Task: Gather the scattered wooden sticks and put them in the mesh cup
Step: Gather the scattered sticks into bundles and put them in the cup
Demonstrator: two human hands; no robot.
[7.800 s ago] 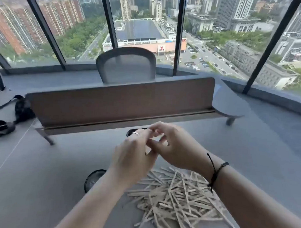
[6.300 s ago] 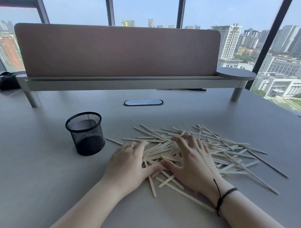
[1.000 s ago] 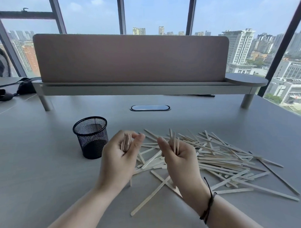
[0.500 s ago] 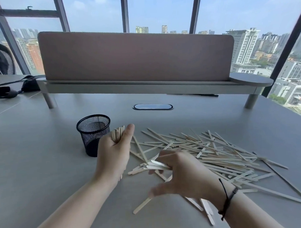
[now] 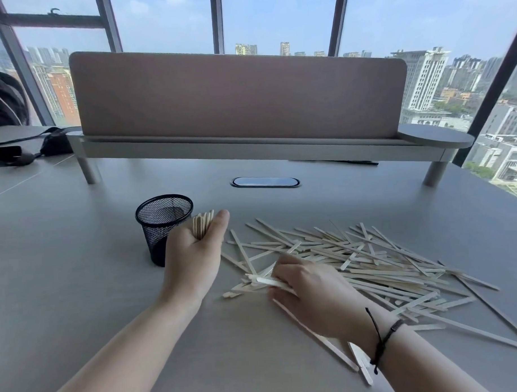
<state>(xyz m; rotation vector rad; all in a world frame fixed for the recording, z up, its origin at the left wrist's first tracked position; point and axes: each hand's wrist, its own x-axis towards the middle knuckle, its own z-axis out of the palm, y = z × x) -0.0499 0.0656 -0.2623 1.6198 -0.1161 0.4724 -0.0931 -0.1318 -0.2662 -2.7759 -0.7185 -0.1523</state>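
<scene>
A black mesh cup [image 5: 164, 225] stands upright on the grey desk, left of centre. My left hand [image 5: 192, 262] is just right of the cup, shut on a small upright bundle of wooden sticks [image 5: 202, 224] whose tips rise above my fingers. A loose pile of pale wooden sticks [image 5: 371, 262] lies spread across the desk to the right. My right hand [image 5: 310, 290] rests low on the pile's left edge, fingers closed around a few flat sticks [image 5: 266, 282].
A brown divider screen [image 5: 236, 97] on a raised shelf crosses the back of the desk [image 5: 63, 276]. A cable port [image 5: 265, 182] lies in front of it. Black straps and a bag [image 5: 21, 148] lie at the far left. Windows stand behind.
My right hand dropped from chest height onto the pile's left edge and closed on a few sticks. My left hand kept its bundle and stayed beside the cup.
</scene>
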